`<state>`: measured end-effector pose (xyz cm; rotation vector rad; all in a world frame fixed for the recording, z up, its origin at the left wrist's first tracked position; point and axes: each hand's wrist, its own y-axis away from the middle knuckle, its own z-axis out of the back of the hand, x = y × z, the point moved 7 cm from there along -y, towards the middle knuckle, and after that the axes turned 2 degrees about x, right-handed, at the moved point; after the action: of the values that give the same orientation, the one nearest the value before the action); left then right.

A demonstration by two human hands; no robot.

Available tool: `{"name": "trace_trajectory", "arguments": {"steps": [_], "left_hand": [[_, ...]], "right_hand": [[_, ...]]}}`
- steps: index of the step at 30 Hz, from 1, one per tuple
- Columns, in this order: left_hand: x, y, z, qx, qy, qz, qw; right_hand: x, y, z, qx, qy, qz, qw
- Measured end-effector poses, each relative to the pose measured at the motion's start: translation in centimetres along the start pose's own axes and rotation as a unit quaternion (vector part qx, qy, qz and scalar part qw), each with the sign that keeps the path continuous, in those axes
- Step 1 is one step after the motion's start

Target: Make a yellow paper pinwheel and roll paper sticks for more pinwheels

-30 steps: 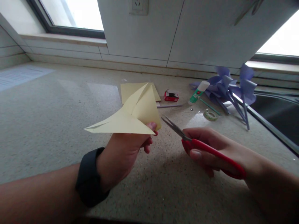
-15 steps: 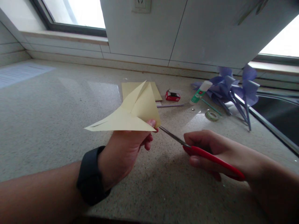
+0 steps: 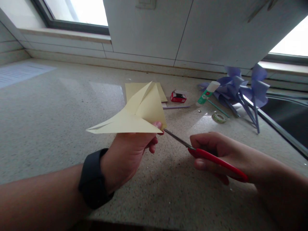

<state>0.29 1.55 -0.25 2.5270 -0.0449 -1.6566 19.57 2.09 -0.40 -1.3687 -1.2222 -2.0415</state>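
A speckled stone countertop (image 3: 48, 122) is seen below a tiled wall (image 3: 149, 35) and bright windows (image 3: 77, 11). A folded yellow paper (image 3: 134, 115) is pinched above it by the left hand (image 3: 127, 154). In the right hand (image 3: 216, 154), red-handled scissors (image 3: 207, 155) are gripped, their blade tips meeting the paper's right corner.

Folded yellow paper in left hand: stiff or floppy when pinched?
Probably fairly stiff: the left hand pinches the folded yellow paper at one corner, yet its long point juts out without drooping. Likely light, since that pinch carries it. Thin sheet, so probably creases easily.
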Motion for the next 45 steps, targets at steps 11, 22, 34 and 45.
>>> {"name": "trace_trajectory", "arguments": {"steps": [11, 22, 34, 45], "left_hand": [[-0.1, 0.1, -0.4, 0.003, 0.013, 0.008, 1.000], [-0.2, 0.1, -0.5, -0.001, 0.024, 0.007, 1.000], [-0.1, 0.1, -0.3, -0.004, 0.022, 0.021, 1.000], [-0.5, 0.0, -0.3, -0.009, 0.069, 0.016, 0.997]], "right_hand": [[0.1, 0.1, 0.0, 0.003, -0.002, 0.003, 1.000], [0.1, -0.1, 0.1, 0.001, -0.004, 0.002, 1.000], [0.3, 0.0, 0.2, -0.019, 0.055, 0.001, 0.998], [1.7, -0.1, 0.1, -0.173, 0.234, 0.053, 0.955]]}}
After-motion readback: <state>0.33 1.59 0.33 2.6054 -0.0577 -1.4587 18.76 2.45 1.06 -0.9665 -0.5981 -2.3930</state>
